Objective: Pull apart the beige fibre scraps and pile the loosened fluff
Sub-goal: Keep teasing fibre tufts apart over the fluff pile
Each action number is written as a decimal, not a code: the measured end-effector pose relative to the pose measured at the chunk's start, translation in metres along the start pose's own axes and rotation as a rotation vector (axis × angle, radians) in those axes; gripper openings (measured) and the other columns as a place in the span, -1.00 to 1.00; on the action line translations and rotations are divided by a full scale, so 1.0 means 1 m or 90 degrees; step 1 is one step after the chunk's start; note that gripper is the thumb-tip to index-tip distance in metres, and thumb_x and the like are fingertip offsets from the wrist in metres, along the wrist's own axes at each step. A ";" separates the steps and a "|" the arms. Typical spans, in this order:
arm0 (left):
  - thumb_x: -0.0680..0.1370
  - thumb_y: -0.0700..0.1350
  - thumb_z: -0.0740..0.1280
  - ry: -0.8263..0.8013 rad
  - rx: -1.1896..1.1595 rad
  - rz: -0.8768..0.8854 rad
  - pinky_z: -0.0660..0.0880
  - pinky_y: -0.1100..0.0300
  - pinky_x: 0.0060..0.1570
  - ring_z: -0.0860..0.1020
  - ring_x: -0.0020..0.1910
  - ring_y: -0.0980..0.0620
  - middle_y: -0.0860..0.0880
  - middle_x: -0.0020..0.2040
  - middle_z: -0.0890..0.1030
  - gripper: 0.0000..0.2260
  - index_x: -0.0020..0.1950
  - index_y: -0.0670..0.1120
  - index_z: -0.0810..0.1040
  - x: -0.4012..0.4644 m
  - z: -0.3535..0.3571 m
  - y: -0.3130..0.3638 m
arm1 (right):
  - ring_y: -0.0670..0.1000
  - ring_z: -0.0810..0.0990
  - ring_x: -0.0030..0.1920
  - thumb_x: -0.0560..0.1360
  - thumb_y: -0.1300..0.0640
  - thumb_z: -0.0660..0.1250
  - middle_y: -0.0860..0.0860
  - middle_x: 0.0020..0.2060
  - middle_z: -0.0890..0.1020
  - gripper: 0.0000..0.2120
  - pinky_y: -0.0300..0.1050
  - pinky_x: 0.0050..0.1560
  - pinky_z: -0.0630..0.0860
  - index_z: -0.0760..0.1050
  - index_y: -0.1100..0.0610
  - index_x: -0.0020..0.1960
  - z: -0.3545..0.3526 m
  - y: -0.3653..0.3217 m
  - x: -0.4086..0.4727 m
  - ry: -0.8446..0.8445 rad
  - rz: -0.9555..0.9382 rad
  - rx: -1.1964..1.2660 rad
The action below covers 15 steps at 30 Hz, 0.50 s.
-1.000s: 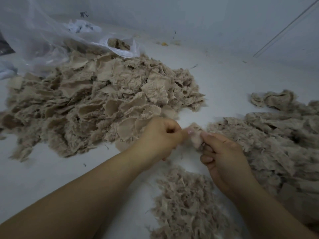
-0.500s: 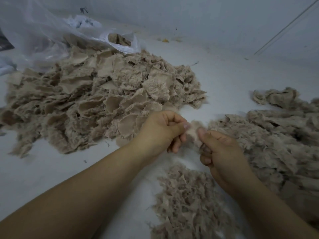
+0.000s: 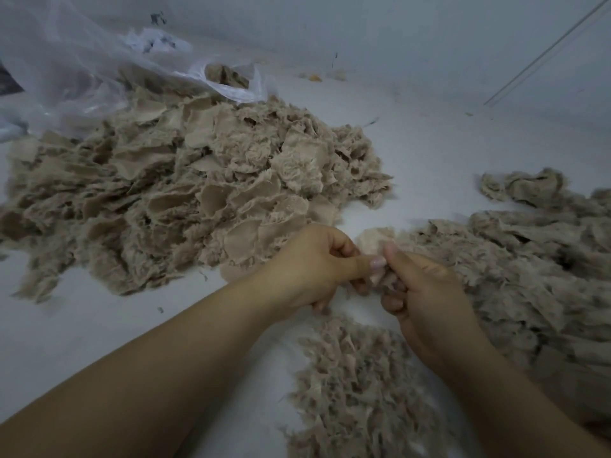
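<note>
White worktop [image 3: 82, 332] runs back to a pale wall, w/ a clear plastic bag [image 3: 66, 61] slumped at approx 10 o'clock. Big heap of uncut scraps [image 3: 185, 193] sits at 10–11 o'clock of the hands, spilling out from the bag mouth; a second mass of beige material [image 3: 515, 269] spreads at 3 o'clock, and the fluff pile [image 3: 357, 388] lies at 6 o'clock, just below the hands. Left hand [image 3: 310, 269] and right hand [image 3: 426, 299] meet at frame centre, both pinched closed on one small beige scrap [image 3: 375, 241], thumbs nearly touching, remaining fingers curled under. Scrap pokes up above the thumbs; its lower part is hidden betw. the fingers. Judgement: material looks v. light, soft and limp, w/ a smoother woven face and frayed fuzzy edges, so it won't resist much but will shed and drift. Prob. not slippery, the fuzz gives purchase. Best hold seems to be thumb-and-forefinger pinches close together at an edge, either side of where the tear should run, then pull outward; gripping far apart would likely just stretch it. Loosened fibres weigh almost nothing, so release low over the 6 o'clock pile, else they may scatter across the top. Step in hand: mid-tear on this piece, w/ plenty of scraps left.
</note>
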State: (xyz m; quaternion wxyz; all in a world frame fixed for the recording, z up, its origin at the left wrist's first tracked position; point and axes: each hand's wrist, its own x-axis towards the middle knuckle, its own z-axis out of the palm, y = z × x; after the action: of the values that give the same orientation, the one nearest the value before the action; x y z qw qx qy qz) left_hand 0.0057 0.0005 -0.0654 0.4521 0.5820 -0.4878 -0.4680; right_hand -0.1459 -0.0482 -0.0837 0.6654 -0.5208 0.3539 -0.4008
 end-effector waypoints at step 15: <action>0.61 -0.08 0.30 0.071 -0.122 0.028 0.30 0.23 -0.59 0.43 -0.55 -0.08 -0.14 -0.35 0.55 -0.77 -0.03 -0.26 0.44 0.005 0.013 -0.004 | -0.10 0.32 -0.45 0.36 -0.10 0.43 0.03 -0.42 0.54 -0.74 -0.28 -0.49 0.29 0.68 0.10 -0.27 -0.007 0.006 0.004 -0.016 -0.005 -0.031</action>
State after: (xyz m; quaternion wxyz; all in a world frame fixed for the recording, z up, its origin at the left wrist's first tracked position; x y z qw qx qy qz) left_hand -0.0066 -0.0048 -0.0720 0.5419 0.5506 -0.4276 -0.4695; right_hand -0.1494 -0.0537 -0.0910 0.6555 -0.5433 0.3534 -0.3877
